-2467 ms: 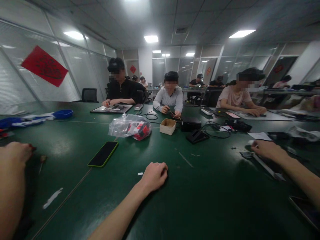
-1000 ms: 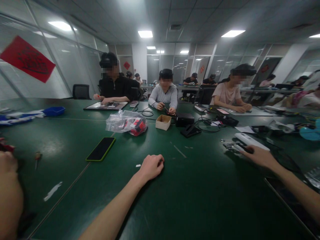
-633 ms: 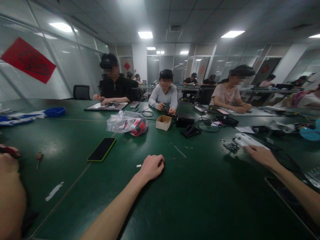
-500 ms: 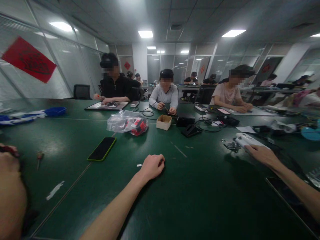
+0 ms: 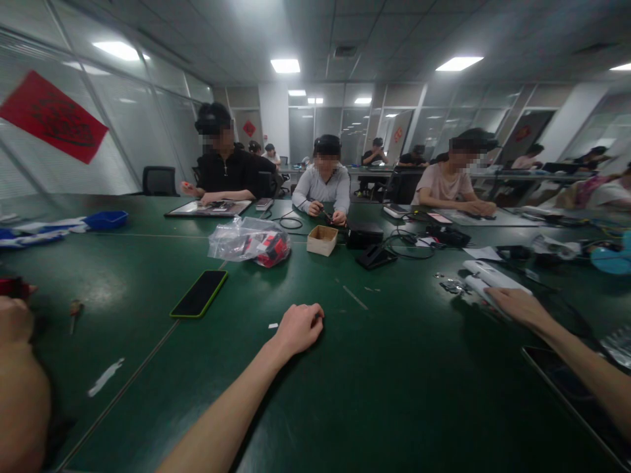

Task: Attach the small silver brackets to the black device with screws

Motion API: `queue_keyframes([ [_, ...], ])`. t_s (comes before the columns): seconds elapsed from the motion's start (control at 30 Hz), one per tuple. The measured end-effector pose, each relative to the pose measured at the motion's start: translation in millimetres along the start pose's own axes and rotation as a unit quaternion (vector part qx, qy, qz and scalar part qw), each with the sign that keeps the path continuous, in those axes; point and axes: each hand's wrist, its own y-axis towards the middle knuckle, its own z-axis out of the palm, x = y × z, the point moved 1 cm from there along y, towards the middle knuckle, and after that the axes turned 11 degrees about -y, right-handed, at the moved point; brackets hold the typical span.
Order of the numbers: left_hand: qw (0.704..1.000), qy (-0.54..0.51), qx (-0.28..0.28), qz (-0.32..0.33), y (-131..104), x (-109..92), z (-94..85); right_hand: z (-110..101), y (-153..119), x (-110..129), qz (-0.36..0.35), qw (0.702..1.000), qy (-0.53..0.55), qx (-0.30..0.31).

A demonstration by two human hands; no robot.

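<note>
The left hand [image 5: 298, 326] rests on the green table [image 5: 394, 394] near the middle of the view, its fingers curled loosely under into a soft fist; whether it pinches anything small underneath cannot be told. Just to its left lies a tiny white scrap [image 5: 273, 326], apart from the knuckles. The right hand [image 5: 517, 306] reaches out flat on the right side of the table, palm down and fingers spread loose, with its fingertips touching the near end of a long white device [image 5: 490, 278]; it closes on nothing. Just beyond that device, to its left, sit a few small dark parts [image 5: 451, 286]. A phone in a green case [image 5: 200, 293] lies face up to the left of the left hand, well apart from it. Farther back are a clear plastic bag [image 5: 249, 240] with red and black items inside, a small cardboard box [image 5: 321, 240] beside it, and a black stand [image 5: 375, 257] with cables. At the far left edge another person's arm [image 5: 20, 387] fills the corner, with something red [image 5: 12, 287] above it. 3 people sit across the table, each with hands on their own work.
</note>
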Motion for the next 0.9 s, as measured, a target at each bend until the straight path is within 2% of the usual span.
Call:
queue_keyframes([
  [0.1,1.000,-0.001,0.002,-0.005,0.3,-0.1,0.0,-1.8,-3.0,0.6,0.007,0.995,0.066,0.077],
  [0.3,1.000,-0.010,0.000,-0.004,0.3,0.4,0.4,-2.3,-6.4,2.7,0.024,0.976,0.162,0.141],
  [0.37,1.000,-0.010,0.001,-0.004,0.3,0.3,0.5,-3.4,-7.8,4.9,0.023,0.974,0.175,0.142],
  [0.6,1.000,0.005,0.003,-0.010,0.9,0.4,1.6,-10.0,-12.3,19.9,-0.014,0.986,0.146,0.079],
  [0.77,1.000,0.001,0.002,-0.005,0.7,0.6,0.8,-6.3,-8.3,33.2,-0.067,0.982,0.140,0.109],
  [0.9,1.000,0.002,0.007,-0.012,0.0,-1.4,-1.1,-6.1,-4.9,38.1,-0.073,0.984,0.121,0.112],
])
